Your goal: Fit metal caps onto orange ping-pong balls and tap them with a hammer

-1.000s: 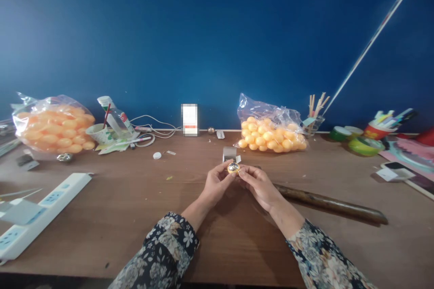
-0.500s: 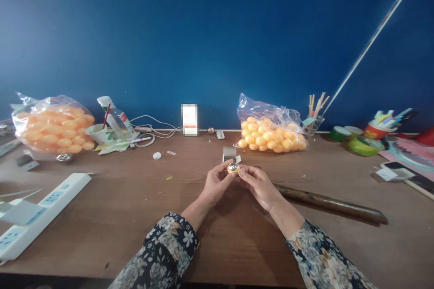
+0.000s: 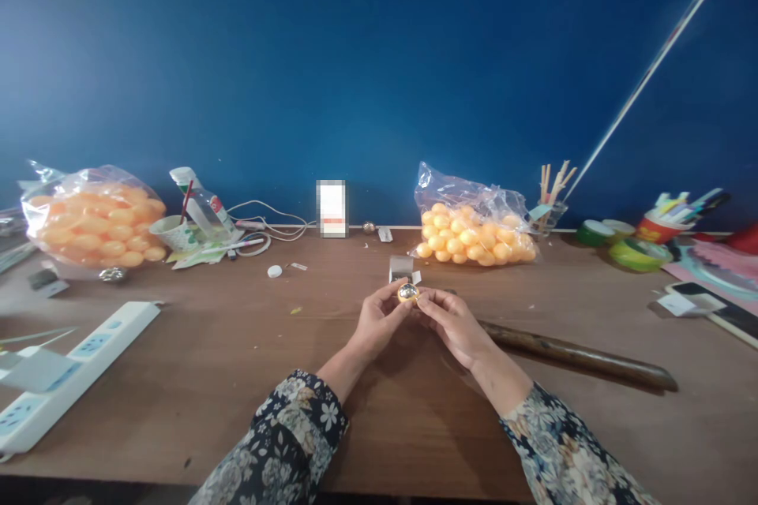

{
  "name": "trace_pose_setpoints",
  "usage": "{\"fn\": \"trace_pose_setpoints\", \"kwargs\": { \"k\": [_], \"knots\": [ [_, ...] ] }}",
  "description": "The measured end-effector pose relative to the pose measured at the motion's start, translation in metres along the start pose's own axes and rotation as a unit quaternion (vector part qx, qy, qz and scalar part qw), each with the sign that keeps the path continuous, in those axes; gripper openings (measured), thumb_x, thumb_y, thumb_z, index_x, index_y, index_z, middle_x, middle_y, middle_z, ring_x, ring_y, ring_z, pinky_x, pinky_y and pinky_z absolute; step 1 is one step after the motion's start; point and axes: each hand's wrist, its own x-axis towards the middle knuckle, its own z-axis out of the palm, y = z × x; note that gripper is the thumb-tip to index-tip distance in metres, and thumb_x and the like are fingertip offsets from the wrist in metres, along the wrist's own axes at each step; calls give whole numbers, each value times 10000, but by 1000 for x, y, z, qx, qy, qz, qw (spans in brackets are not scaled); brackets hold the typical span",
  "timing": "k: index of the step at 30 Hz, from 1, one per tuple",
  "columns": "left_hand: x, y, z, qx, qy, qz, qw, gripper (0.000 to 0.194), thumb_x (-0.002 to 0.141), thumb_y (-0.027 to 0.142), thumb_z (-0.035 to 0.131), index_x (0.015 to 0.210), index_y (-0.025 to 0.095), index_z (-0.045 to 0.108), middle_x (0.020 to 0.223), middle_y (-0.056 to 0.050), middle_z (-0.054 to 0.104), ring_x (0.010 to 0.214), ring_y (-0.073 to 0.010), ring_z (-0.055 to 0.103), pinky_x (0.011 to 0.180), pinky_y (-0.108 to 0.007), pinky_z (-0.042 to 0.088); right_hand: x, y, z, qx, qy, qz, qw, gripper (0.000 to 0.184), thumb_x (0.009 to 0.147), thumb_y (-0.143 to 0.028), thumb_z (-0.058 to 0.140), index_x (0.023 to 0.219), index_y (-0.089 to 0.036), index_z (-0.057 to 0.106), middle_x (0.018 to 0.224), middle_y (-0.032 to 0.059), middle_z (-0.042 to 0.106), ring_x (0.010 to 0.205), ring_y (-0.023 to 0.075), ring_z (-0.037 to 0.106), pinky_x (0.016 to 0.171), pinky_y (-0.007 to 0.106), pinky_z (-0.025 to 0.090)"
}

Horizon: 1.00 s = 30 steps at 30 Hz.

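A small ball (image 3: 408, 293) with a shiny silver face and a yellow rim is held up between my two hands above the middle of the table. My left hand (image 3: 379, 317) pinches it from the left, thumb and fingertips closed on its side. From the right, my right hand (image 3: 448, 321) is closed with its fingertips at the ball's lower right edge. Just behind the hands stands a silver, roll-like piece (image 3: 401, 267), with a small white scrap (image 3: 417, 277) beside it. To the right of my right hand lies a dark wooden stick (image 3: 583, 357).
Clear bags of orange balls stand at the back right (image 3: 474, 238) and left (image 3: 98, 225). A white power strip (image 3: 88, 367) lies at left. Farther right are tape rolls (image 3: 639, 254), a red pen cup (image 3: 654, 230) and a phone (image 3: 740, 322). A blue wall (image 3: 355, 71) rises behind.
Almost nothing differs. Both hands keep the ball in the same place, with only a very slight shift of the whole view.
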Motion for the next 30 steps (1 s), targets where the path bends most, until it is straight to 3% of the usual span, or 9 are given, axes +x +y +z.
{"fn": "trace_pose_setpoints", "kwargs": {
  "k": [30],
  "knots": [
    [-1,-2,-1,28,-6,20,999,524,696,342,746,1160,137,614,1105,-138,689,1019,-272,646,907,-394,499,-1,-6,1,-23,7,17,1000,220,715,-390,746,825,-202,711,917,38,721,810,171,625,806,320,450]
  ]
}}
